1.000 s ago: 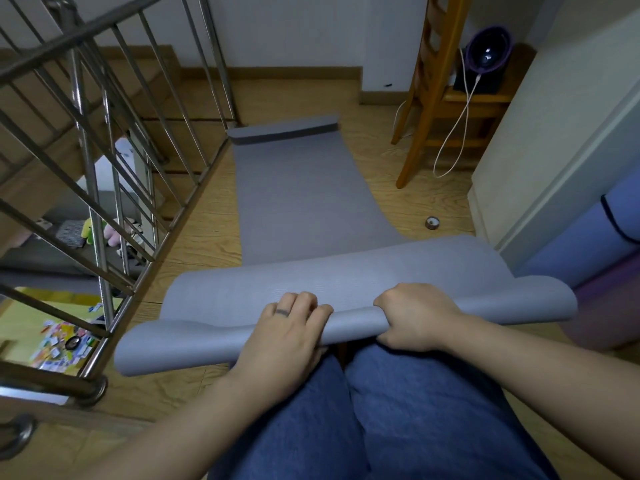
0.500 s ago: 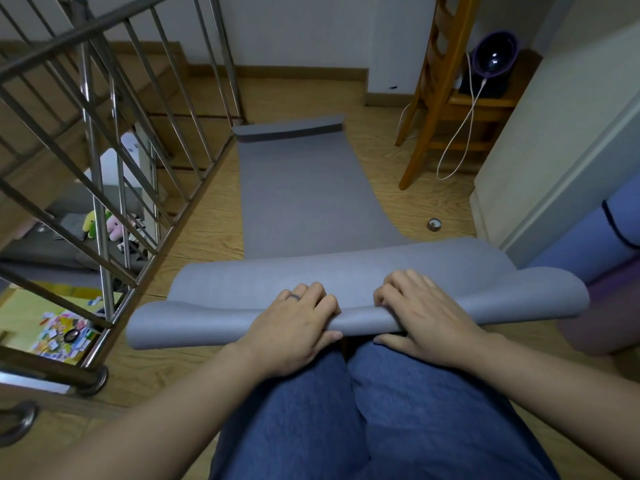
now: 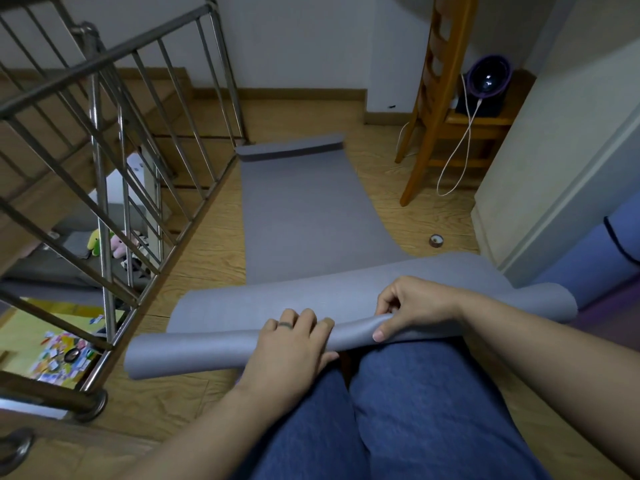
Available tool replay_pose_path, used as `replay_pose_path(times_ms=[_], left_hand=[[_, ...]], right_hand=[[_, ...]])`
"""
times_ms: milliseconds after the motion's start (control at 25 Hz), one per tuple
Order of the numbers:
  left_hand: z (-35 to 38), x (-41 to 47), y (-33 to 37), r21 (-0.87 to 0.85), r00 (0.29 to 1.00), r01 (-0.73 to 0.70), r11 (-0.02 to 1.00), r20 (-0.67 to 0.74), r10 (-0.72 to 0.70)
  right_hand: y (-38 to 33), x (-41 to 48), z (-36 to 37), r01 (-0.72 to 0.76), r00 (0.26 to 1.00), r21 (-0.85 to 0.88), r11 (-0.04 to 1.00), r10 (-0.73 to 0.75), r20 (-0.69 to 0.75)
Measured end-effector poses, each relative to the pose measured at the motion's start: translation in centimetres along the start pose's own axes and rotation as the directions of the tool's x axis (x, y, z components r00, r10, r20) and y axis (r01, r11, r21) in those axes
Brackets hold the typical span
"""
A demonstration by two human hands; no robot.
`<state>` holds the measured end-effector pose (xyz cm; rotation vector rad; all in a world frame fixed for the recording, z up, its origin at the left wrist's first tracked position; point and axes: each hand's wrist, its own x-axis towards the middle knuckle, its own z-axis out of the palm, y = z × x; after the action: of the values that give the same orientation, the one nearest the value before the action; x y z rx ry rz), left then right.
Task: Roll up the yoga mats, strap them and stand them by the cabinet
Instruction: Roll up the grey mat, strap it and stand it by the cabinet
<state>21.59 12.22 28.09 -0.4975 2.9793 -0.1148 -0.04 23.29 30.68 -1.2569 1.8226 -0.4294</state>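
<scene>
Starting the roll at the near end of the grey mat (image 3: pixel 304 216), both hands are working on the rolled edge (image 3: pixel 194 351), which is lying along the 9-to-3 line just ahead of the knees. The left hand (image 3: pixel 294 344) is curling its fingers over it; the right hand (image 3: pixel 412 303), beside it at 3 o'clock, is pinching the lip. The flat length is stretching toward 12 o'clock, so the push is probably heading that way.

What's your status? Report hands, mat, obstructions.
Left hand grips the near edge's curl, right hand pinches it. Grey mat barely rolled, most lies flat on floor. Tape roll beside mat, not on it.
</scene>
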Motion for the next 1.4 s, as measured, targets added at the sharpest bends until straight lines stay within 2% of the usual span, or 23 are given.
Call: replay_pose_path(times_ms=[80, 120, 160, 200, 240, 280, 360, 440, 520, 640, 720, 760, 840, 1040, 1200, 1400], left_hand=[[-0.4, 0.4, -0.5, -0.061, 0.999, 0.026, 0.998, 0.04, -0.024], [-0.6, 0.6, -0.7, -0.086, 0.999, 0.033, 0.996, 0.036, -0.03], [-0.5, 0.7, -1.1, -0.093, 0.999, 0.034, 0.995, 0.016, -0.033], [-0.5, 0.7, -1.3, -0.106, 1.0, 0.029, 0.994, 0.014, -0.028], [-0.6, 0.8, -1.4, -0.116, 1.0, 0.029, 0.993, 0.016, -0.027], [-0.7, 0.9, -1.3, -0.121, 0.999, 0.037, 0.992, 0.034, -0.033], [-1.2, 1.2, -1.1, -0.125, 0.998, 0.037, 0.991, 0.062, -0.03], [-2.1, 1.5, -1.3, -0.175, 0.992, 0.036, 0.984, 0.124, -0.014], [-3.7, 1.9, -1.9, -0.236, 0.982, 0.011, 0.972, 0.186, 0.035], [-5.7, 2.3, -2.6, -0.312, 0.943, -0.022, 0.95, 0.31, 0.124], [-5.9, 2.1, -2.5, -0.384, 0.889, 0.011, 0.923, 0.426, 0.166], [-5.7, 1.8, -2.3, -0.408, 0.866, 0.03, 0.912, 0.466, 0.18], [-5.2, 1.6, -2.0, -0.434, 0.846, 0.047, 0.9, 0.497, 0.196], [-4.4, 1.9, -2.2, -0.429, 0.869, 0.007, 0.903, 0.449, 0.206], [-3.3, 1.3, -2.0, -0.399, 0.929, -0.052, 0.916, 0.316, 0.191], [-2.2, 0.2, -2.1, -0.522, 0.992, -0.022, 0.852, 0.097, 0.085]], right_hand=[[0.0, 0.2, 0.0, 0.0, 0.998, -0.04, 0.999, -0.003, -0.059], [0.4, -0.1, 0.2, 0.043, 0.983, -0.152, 0.988, -0.069, -0.168], [1.3, -0.6, 0.7, 0.082, 0.936, -0.34, 0.937, -0.19, -0.298], [2.4, -1.3, 1.3, 0.085, 0.857, -0.539, 0.838, -0.337, -0.391], [3.6, -2.1, 2.0, 0.056, 0.789, -0.667, 0.743, -0.442, -0.426], [4.2, -2.9, 2.3, 0.014, 0.76, -0.717, 0.697, -0.473, -0.445], [4.6, -3.2, 1.8, -0.041, 0.778, -0.756, 0.654, -0.453, -0.434], [3.6, -2.8, 0.1, -0.04, 0.896, -0.761, 0.648, -0.313, -0.314], [2.2, -2.6, -1.7, -0.008, 0.97, -0.754, 0.657, -0.177, -0.165], [0.5, -3.4, -2.9, 0.001, 0.999, -0.69, 0.724, -0.026, -0.025], [0.4, -4.2, -1.8, 0.011, 0.997, -0.648, 0.761, 0.046, 0.07], [0.6, -4.4, -1.0, 0.008, 0.993, -0.634, 0.773, 0.068, 0.095], [1.1, -5.0, 0.2, -0.009, 0.997, -0.615, 0.788, 0.054, 0.055], [2.5, -6.5, 2.7, -0.055, 0.981, -0.634, 0.771, -0.076, -0.177], [2.5, -6.0, 2.3, -0.042, 0.985, -0.6, 0.799, -0.066, -0.157], [2.6, -5.6, 2.1, 0.02, 0.986, -0.556, 0.831, -0.108, -0.127]])
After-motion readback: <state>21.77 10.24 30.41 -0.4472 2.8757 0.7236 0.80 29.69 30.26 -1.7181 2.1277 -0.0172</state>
